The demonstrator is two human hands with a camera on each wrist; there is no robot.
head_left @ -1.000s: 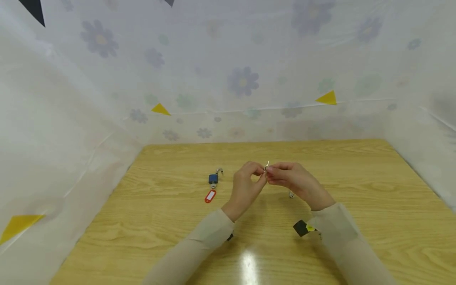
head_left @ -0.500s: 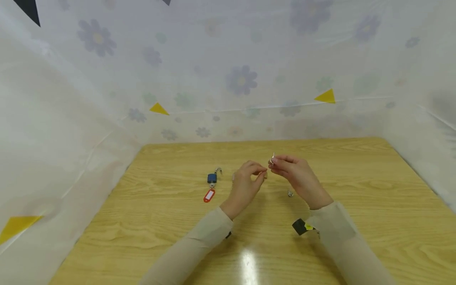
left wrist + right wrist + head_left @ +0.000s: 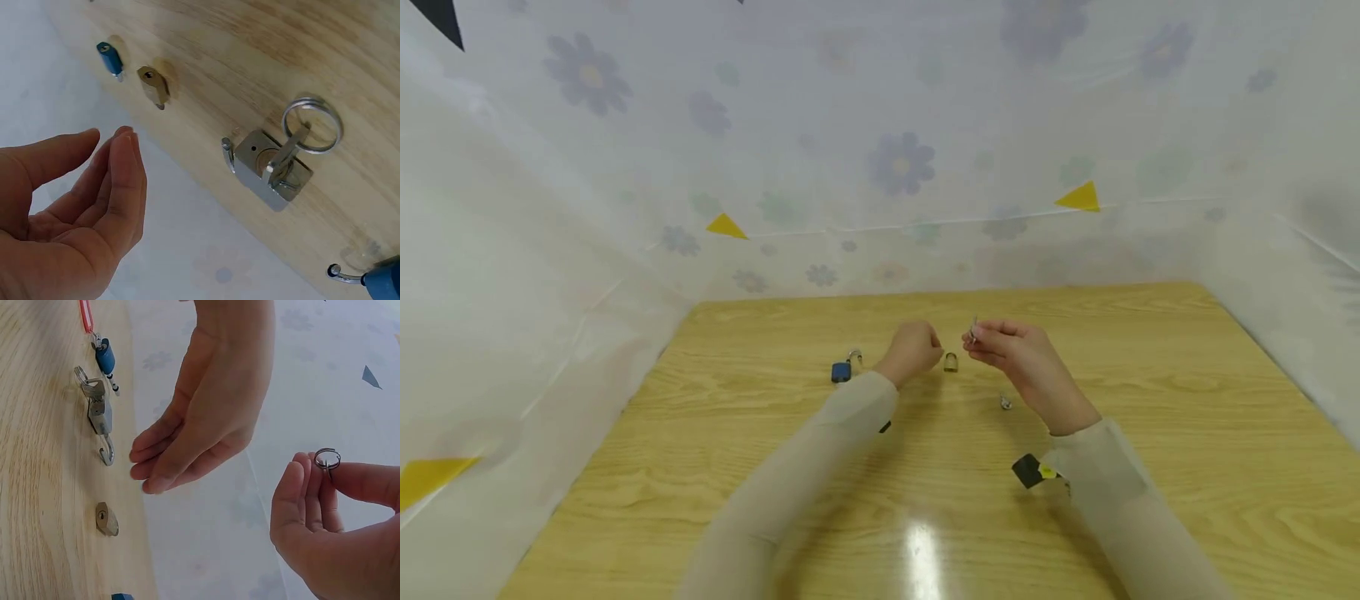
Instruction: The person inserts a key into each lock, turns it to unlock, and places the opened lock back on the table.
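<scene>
Both hands hang above the wooden table (image 3: 1150, 350): the right hand (image 3: 1018, 358) pinches a small key ring (image 3: 327, 459) between thumb and forefinger, with what looks like a key dangling from it in the head view, while the left hand (image 3: 912, 350) is empty, its fingers (image 3: 122, 169) relaxed and nearly straight, hovering apart from the ring. Beneath and beside the left hand lie a silver padlock (image 3: 269, 172) with a key and ring in its keyhole, shackle sprung open, a small brass padlock (image 3: 951, 362) just between the two hands, and a blue padlock (image 3: 841, 372) further left. Another small blue lock (image 3: 110, 58) lies near the brass one in the left wrist view. The likeliest trouble is the grip: the ring is held only at its edge by two fingertips, so a slight twist or loosening could drop it onto the table, where it might bounce or roll among the locks. With several locks close together, the key could also be tried on the wrong one. A low sweep of the left sleeve (image 3: 857, 408) could knock the blue padlock askew.
</scene>
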